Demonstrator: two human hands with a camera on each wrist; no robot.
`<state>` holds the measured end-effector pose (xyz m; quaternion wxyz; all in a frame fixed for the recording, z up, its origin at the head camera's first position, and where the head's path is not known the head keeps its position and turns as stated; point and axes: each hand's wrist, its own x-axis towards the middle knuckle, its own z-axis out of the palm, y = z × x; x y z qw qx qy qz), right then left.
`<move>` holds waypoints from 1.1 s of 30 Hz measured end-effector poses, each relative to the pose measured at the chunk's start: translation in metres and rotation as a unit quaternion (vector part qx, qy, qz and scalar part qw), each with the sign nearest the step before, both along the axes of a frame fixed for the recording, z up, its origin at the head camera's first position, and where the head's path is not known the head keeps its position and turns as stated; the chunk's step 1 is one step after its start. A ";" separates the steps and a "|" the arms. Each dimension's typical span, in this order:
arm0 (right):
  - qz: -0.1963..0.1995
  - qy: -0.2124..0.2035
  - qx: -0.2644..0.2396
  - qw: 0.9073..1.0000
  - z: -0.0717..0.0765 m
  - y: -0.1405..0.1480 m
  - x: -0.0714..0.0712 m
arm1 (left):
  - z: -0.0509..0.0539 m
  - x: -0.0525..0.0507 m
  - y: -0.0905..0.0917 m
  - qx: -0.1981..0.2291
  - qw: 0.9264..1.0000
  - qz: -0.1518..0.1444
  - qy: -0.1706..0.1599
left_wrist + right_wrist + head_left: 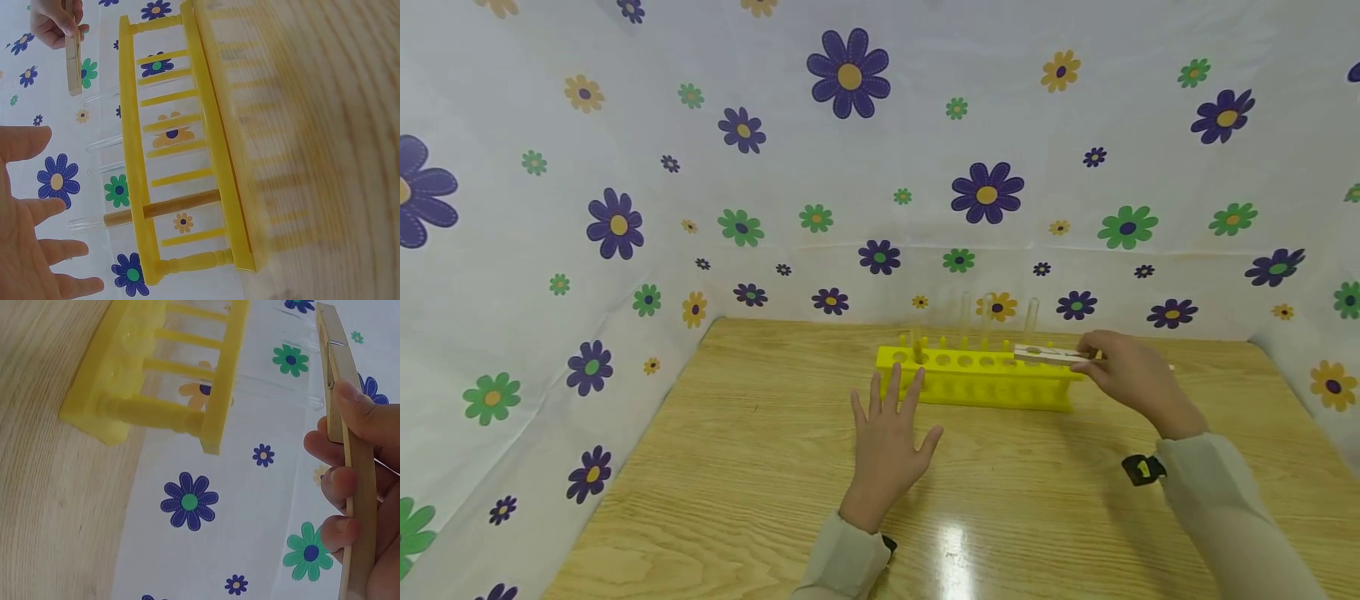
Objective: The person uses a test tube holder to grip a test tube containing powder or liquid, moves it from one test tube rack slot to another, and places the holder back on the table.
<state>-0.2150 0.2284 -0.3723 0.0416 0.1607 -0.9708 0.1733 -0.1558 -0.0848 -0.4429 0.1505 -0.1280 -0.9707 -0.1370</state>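
Note:
A yellow test tube rack (977,400) stands on the table, with several clear tubes upright on it. One tube with brown contents (119,217) is in the rack near its left end. My right hand (1138,382) grips a wooden clamp (359,506) with a metal spring, held above the rack's right end; in the right wrist view the thumb and fingers wrap its handle. Nothing is seen between the clamp's tips. My left hand (887,450) is spread with straight fingers in front of the rack's left end; whether the fingertips touch it I cannot tell.
The wooden table (760,467) reaches back to a white sheet (910,150) printed with flowers, which also runs along the left and right sides. A dark band (1142,469) is at the right wrist.

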 end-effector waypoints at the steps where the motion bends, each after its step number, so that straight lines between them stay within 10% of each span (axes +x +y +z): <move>1: -0.001 0.000 -0.001 1.000 0.000 0.002 0.001 | 0.000 0.000 0.000 0.000 1.000 -0.001 0.001; 33: -0.056 0.045 -0.004 0.997 -0.002 0.073 0.023 | 0.002 -0.001 0.002 -0.016 1.000 0.001 -0.004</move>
